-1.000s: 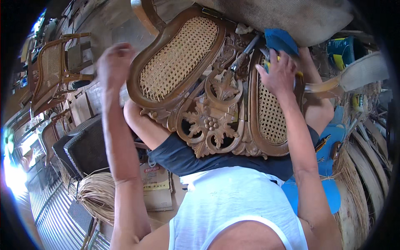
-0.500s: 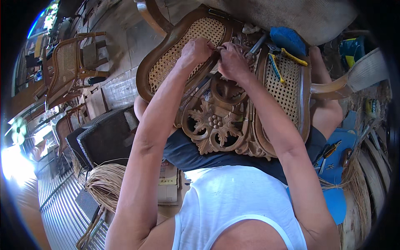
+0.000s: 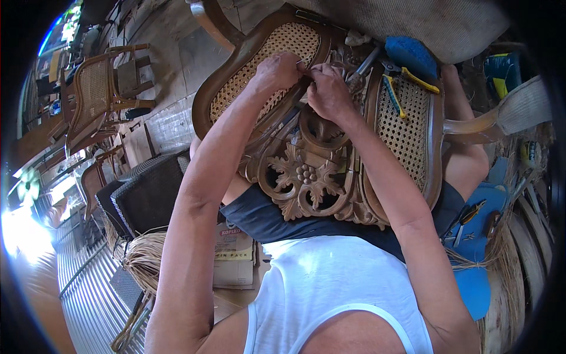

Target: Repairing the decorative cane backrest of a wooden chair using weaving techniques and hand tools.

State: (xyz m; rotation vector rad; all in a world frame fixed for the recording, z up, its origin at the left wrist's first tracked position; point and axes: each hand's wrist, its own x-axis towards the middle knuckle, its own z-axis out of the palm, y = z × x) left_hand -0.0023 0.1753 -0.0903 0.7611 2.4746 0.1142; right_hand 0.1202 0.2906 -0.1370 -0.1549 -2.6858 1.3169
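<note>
A carved wooden chair frame (image 3: 306, 174) lies across my lap, with woven cane panels on both sides. Over the inner edge of the left cane panel (image 3: 290, 40), my left hand (image 3: 279, 72) is closed in a pinch. A thin, shiny tip sticks up by its fingers, too small to name. My right hand (image 3: 331, 93) is closed too, its fingertips nearly meeting the left ones above the wooden rim. Whatever it pinches is hidden. Cutting pliers (image 3: 407, 79) with yellow and blue handles rest on top of the right cane panel (image 3: 407, 141).
Beside the pliers are a blue lump (image 3: 410, 54) and a metal rod (image 3: 369, 61). To my right, more pliers (image 3: 469, 215) lie on a blue surface (image 3: 471, 289) among loose fibres. A cane bundle (image 3: 143, 259), dark woven seat (image 3: 150, 200) and cane-backed chair (image 3: 91, 97) stand left.
The fingers of both hands have shifted slightly at the panel's edge, and a thin shiny tip now shows by the left ones. The view has moved a little; the pliers stay on the panel.
</note>
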